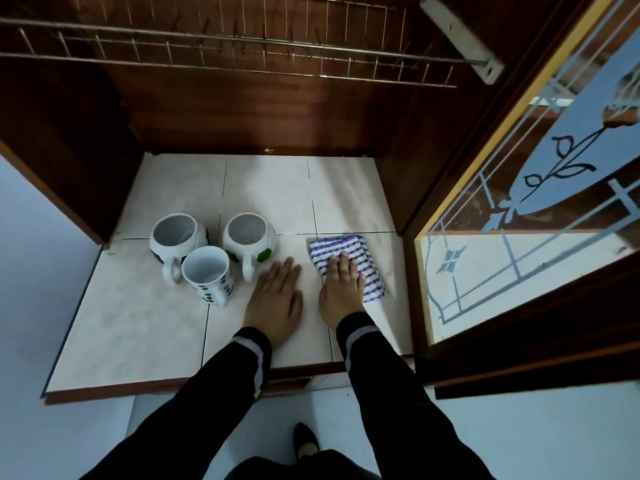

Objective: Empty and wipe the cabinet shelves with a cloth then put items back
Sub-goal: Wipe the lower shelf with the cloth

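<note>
Right hand (341, 289) lies flat on the cloth (346, 245) by the shelf's (138, 317) right edge, left hand (277, 296) beside it, fingers straight. We press evenly, work toward the back corners, dodge the mugs (206, 271).

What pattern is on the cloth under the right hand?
Blue and white stripes on the cloth, seen in the head view.

Dark red-brown wood cabinet (242, 119) walls beyond the right grip (341, 289). Above and farther back, wire rack (221, 53). Open door (561, 161), frosted floral glass with yellow trim, right of the grip. Pale bluish floor (519, 438) nearer than the grip, below. Light dim, cool.
</note>
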`<control>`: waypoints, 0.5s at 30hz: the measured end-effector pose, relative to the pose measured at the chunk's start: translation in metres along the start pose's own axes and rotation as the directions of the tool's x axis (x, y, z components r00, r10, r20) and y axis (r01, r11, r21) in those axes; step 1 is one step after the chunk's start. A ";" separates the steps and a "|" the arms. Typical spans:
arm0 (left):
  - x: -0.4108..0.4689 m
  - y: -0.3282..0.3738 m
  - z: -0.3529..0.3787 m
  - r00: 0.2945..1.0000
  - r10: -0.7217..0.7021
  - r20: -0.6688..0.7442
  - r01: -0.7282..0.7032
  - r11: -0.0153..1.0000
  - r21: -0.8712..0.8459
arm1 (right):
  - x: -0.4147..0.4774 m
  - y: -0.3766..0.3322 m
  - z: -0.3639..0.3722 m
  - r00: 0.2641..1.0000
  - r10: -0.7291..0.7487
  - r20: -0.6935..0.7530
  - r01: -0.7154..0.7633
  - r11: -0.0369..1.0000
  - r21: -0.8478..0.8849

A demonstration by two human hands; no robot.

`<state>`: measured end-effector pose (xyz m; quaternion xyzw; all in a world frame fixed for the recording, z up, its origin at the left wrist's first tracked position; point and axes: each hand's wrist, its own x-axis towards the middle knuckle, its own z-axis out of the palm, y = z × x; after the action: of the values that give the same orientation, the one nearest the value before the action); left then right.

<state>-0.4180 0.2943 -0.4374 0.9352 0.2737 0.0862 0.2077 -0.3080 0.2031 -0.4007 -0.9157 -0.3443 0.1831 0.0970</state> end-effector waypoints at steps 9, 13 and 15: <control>-0.010 -0.001 -0.003 1.000 -0.001 0.001 0.001 0.999 0.044 | 0.008 0.002 -0.007 0.996 -0.030 0.082 0.032 0.999 -0.026; -0.021 -0.003 -0.005 1.000 -0.010 -0.022 0.011 0.999 0.035 | -0.001 -0.002 -0.013 0.994 -0.094 -0.058 0.103 0.982 0.161; -0.029 -0.004 -0.007 0.999 0.001 -0.046 0.001 1.000 0.023 | -0.009 -0.009 -0.010 0.976 -0.138 -0.171 0.184 0.939 0.292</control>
<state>-0.4458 0.2842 -0.4346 0.9353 0.2794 0.1046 0.1903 -0.3153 0.2034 -0.3870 -0.8694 -0.3774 0.1572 0.2777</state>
